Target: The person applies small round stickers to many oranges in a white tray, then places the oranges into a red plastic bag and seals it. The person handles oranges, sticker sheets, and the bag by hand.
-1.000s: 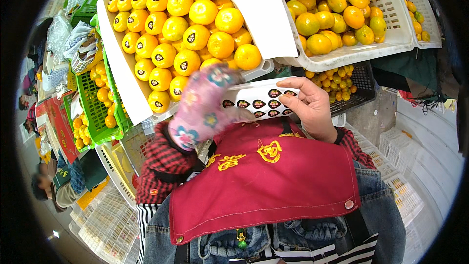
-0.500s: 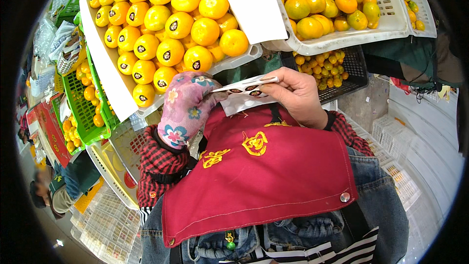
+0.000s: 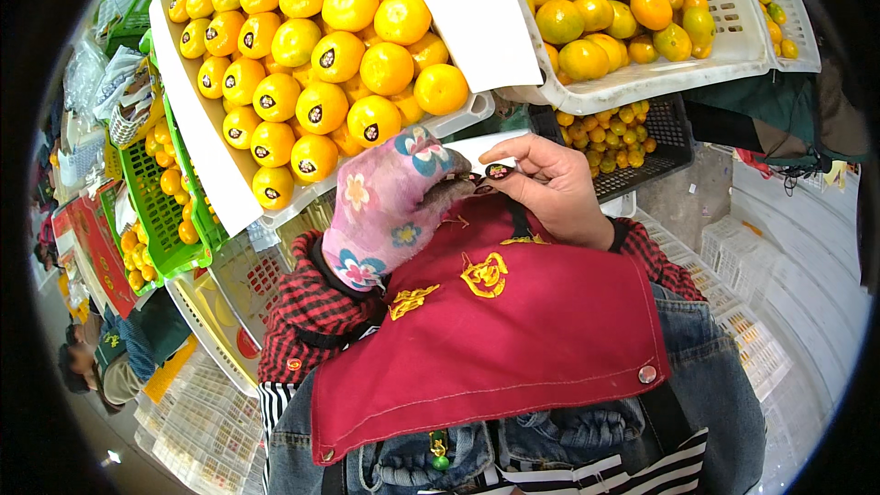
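Note:
My left hand (image 3: pixel 390 202), in a pink glove with flower patterns, is closed on a white sticker sheet (image 3: pixel 478 145). Most of that sheet is hidden behind the glove and the fingers of my other hand. My bare right hand (image 3: pixel 550 185) has thumb and forefinger together on a small dark oval sticker (image 3: pixel 498 171). More dark stickers show by the gloved fingertips. Just beyond my hands, orange citrus fruits (image 3: pixel 321 108) lie in rows in a lined crate. Many of those fruits carry a dark sticker, while several on the right side show none.
A white crate (image 3: pixel 642 82) of greenish-orange citrus stands at the far right, above a black crate (image 3: pixel 674 128) of small oranges. Green crates (image 3: pixel 170 243) with fruit are on the left. A white liner flap (image 3: pixel 477 18) sticks out between the fruit crates. A person (image 3: pixel 101 362) is at the left edge.
My gloved left hand has moved right and turned, and the sheet has tilted out of clear sight. Between my right thumb and forefinger a single dark sticker now shows.

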{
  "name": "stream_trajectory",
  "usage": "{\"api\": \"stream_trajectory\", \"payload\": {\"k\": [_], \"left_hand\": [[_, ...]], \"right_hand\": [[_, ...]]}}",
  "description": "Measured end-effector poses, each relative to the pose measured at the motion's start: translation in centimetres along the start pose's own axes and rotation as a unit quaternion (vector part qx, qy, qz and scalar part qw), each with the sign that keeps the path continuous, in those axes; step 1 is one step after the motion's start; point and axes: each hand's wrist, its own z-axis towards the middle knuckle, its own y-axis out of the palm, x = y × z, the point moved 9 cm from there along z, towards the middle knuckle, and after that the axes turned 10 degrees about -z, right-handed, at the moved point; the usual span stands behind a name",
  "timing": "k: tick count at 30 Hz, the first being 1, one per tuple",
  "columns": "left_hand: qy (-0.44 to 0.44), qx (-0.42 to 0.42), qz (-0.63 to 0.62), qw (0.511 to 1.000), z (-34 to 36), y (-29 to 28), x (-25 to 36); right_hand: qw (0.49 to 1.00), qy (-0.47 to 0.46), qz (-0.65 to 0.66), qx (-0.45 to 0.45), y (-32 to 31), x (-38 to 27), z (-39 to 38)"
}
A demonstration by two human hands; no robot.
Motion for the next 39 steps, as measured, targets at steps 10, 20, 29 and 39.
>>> {"api": "stream_trajectory", "payload": {"k": [10,20,29,39], "left_hand": [[-0.177,0.108,0.029,0.978,3.3,-4.7,-7.9],[-0.133,0.147,0.243,0.950,4.3,-7.0,-5.8],[0.044,-0.063,0.109,0.991,1.7,3.4,-0.7],[0.063,0.063,0.000,0.996,2.7,0.9,-0.7]], "right_hand": [[0.993,0.070,0.094,0.003,0.1,1.9,0.1],[0.995,0.045,0.085,-0.016,0.1,1.3,0.0],[0.991,0.056,0.122,0.002,0.3,1.3,0.1],[0.984,0.084,0.152,-0.023,0.2,2.1,0.0]]}}
